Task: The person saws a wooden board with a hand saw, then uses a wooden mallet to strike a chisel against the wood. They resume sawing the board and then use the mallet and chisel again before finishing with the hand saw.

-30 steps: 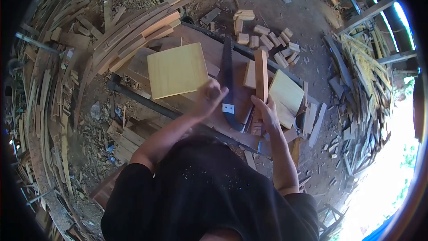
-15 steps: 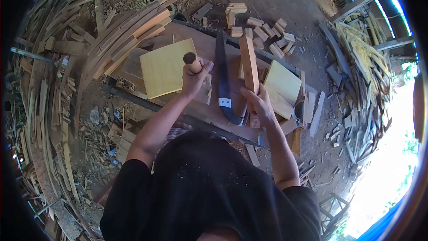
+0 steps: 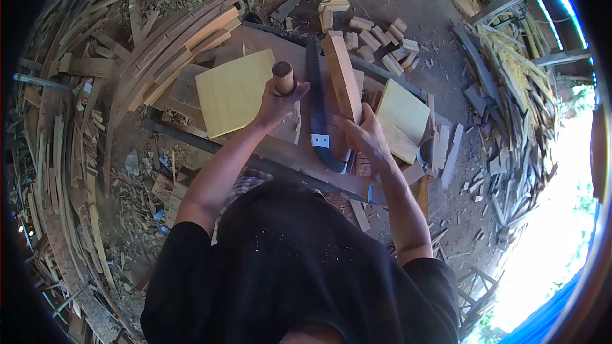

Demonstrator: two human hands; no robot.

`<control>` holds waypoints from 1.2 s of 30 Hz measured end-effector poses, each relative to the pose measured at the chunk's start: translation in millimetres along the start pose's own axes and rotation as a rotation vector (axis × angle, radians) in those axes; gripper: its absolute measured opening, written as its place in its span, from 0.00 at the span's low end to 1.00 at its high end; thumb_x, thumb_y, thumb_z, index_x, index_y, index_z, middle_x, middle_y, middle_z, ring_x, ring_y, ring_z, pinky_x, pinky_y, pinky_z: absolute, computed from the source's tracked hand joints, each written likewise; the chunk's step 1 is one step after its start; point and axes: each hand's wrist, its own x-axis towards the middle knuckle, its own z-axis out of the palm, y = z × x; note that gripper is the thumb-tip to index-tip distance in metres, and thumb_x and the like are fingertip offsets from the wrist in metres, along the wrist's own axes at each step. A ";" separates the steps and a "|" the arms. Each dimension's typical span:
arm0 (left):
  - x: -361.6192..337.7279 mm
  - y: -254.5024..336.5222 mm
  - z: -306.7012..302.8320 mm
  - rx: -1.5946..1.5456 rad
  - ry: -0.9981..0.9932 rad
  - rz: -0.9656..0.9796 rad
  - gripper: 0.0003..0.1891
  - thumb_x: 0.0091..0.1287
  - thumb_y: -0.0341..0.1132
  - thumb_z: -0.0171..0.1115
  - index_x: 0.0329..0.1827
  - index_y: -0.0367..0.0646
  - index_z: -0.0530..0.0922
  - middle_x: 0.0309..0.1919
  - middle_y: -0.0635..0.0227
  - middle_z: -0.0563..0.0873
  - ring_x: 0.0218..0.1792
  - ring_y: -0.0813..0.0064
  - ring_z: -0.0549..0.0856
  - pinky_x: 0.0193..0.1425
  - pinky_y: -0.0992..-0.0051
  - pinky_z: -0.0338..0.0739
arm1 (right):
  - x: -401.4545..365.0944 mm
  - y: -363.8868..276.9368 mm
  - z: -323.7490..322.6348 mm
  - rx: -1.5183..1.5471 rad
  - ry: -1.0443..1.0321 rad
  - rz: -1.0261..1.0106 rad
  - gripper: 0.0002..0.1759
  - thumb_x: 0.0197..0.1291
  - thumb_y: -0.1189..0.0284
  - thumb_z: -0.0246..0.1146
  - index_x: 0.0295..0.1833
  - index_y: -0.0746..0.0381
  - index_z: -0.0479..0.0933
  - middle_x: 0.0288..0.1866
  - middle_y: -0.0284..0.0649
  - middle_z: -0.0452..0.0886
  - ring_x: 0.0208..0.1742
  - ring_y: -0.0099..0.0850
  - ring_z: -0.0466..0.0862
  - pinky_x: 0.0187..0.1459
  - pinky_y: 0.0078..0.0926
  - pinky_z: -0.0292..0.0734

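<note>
The plank has tilted further, right hand gripping it; left hand clenches a handle, head hidden.

It was an open woodworking yard: stacked planks, cut blocks, a saw and offcuts everywhere.

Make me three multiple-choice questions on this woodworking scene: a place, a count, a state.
1. Where does the handsaw lie?
A. hung on a wall
B. on the workbench between the hands
C. in a toolbox
2. How many yellow square boards lie on the workbench?
A. two
B. four
C. none
3. How is the wooden bar held?
A. lying flat, untouched
B. tilted, in the right hand
C. in a vice

B: its blade runs between the left hand, shut on a wooden handle, and the right hand.
A: one lies each side of the handsaw.
B: fingers wrap its lower part.
</note>
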 end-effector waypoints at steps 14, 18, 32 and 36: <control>18.4 -21.7 -3.2 0.003 -0.087 -0.082 0.11 0.62 0.29 0.70 0.31 0.47 0.72 0.26 0.80 0.75 0.29 0.87 0.76 0.37 0.80 0.72 | 23.1 -54.5 -7.6 -0.350 0.049 -0.103 0.34 0.54 0.50 0.68 0.50 0.71 0.71 0.40 0.58 0.83 0.42 0.45 0.86 0.43 0.39 0.79; 15.8 -21.3 3.9 0.023 -0.054 -0.007 0.12 0.61 0.33 0.70 0.25 0.45 0.74 0.23 0.80 0.75 0.25 0.88 0.72 0.30 0.78 0.68 | -6.9 -171.8 -22.1 0.124 0.154 -0.613 0.28 0.55 0.61 0.71 0.51 0.69 0.67 0.34 0.50 0.83 0.36 0.34 0.85 0.39 0.33 0.80; 11.0 -31.0 3.8 0.092 -0.006 0.014 0.11 0.60 0.33 0.70 0.33 0.42 0.73 0.25 0.78 0.73 0.27 0.86 0.72 0.32 0.76 0.70 | -26.5 -218.3 -44.0 0.183 0.087 -0.730 0.16 0.60 0.69 0.66 0.49 0.67 0.73 0.34 0.35 0.81 0.30 0.23 0.80 0.33 0.22 0.75; 15.2 -30.8 -2.1 0.092 -0.007 -0.008 0.11 0.60 0.33 0.70 0.33 0.41 0.74 0.27 0.77 0.76 0.28 0.85 0.74 0.33 0.76 0.71 | 15.9 -77.2 -4.1 -0.419 -0.069 -0.360 0.28 0.50 0.60 0.70 0.48 0.70 0.73 0.27 0.41 0.78 0.32 0.33 0.80 0.43 0.35 0.74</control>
